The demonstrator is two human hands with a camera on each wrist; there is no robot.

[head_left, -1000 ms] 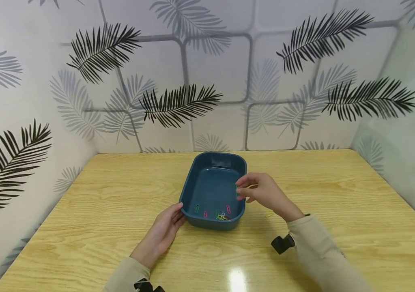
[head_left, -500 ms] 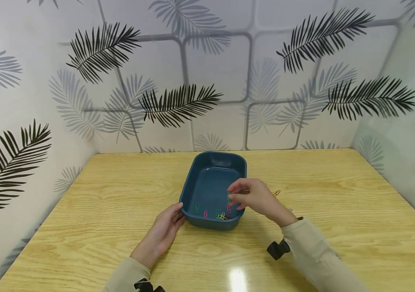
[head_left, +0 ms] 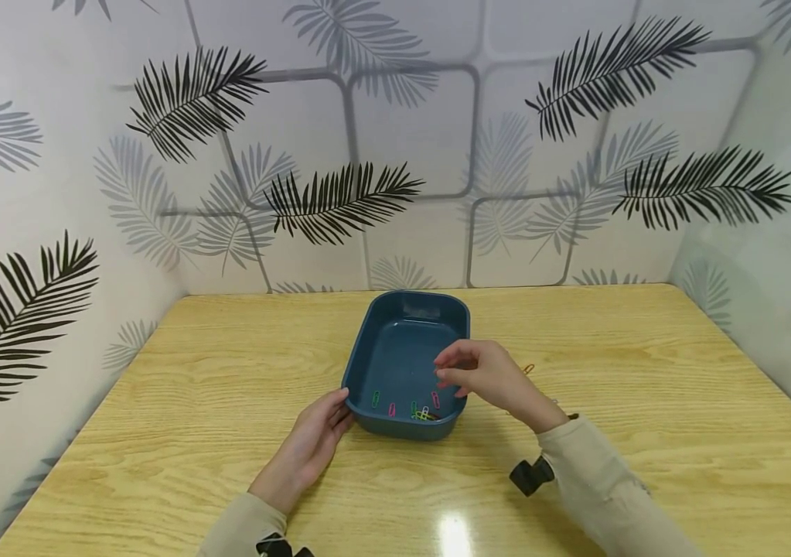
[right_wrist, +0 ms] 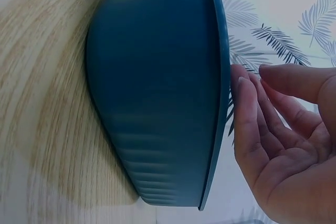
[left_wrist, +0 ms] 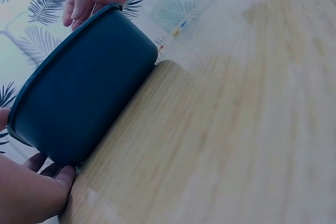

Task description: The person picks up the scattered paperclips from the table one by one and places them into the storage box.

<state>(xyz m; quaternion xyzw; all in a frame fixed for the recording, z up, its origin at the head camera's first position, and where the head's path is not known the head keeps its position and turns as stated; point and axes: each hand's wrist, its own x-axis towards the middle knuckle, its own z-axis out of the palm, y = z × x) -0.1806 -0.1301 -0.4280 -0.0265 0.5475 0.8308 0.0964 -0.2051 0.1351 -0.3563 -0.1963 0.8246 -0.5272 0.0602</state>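
Note:
In the head view a deep blue plastic tray (head_left: 405,363) stands on the wooden table. My left hand (head_left: 320,433) grips its near left corner, the thumb at the rim and the fingers against the lower side, as the left wrist view also shows. Over the tray's right rim hovers my right hand (head_left: 489,379), with its fingers loosely bent and nothing visible between them. Inside, near the front wall, lie several paper clips: a green clip (head_left: 376,398), a pink clip (head_left: 391,409), another pink clip (head_left: 435,400) and a small mixed cluster (head_left: 424,415).
To the right of the tray an orange paper clip (head_left: 528,369) lies on the table (head_left: 632,371), partly behind the right hand. Colourful small clips (left_wrist: 176,33) also show beyond the tray in the left wrist view. A leaf-patterned wall (head_left: 416,232) borders the table's back.
My right hand moved slightly left and down over the tray, then stayed. The green paper clip pinched earlier no longer shows at its fingertips. My left hand and the tray kept their places.

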